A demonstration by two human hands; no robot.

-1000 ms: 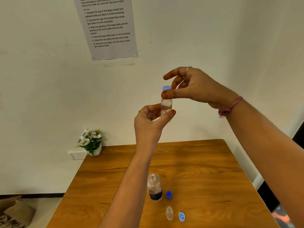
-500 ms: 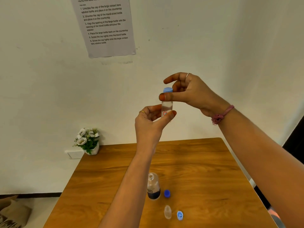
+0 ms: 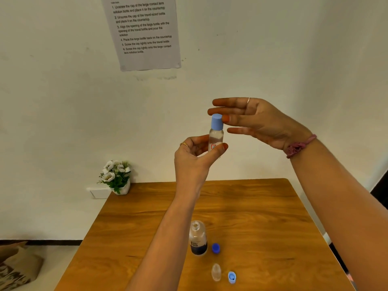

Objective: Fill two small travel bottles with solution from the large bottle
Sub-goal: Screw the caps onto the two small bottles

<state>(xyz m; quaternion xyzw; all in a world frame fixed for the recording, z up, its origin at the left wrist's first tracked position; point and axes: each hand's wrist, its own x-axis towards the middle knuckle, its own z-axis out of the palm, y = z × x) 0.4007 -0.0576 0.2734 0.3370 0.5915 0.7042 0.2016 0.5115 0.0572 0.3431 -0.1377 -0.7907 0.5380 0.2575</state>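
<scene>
Above the bench [image 3: 262, 217]: capping the first small bottle.
Your left hand [image 3: 194, 158] pinches the capped small bottle [image 3: 216, 136]; your right hand [image 3: 255, 120] is spread, fingertips at its cap. The uncapped large bottle [image 3: 197, 238] stands below. Next, probably fill the second small bottle [image 3: 216, 272].

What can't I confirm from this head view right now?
- Held bottle: lower part hidden by the left hand; its label is mostly covered.
- Cap tightness: cannot tell; the right hand has straight fingers around it.
- Fill of the small bottle on the table: too small and clear.
- Large bottle label: too blurred to read.
- Wall sheet: top cut off by the frame edge.
</scene>
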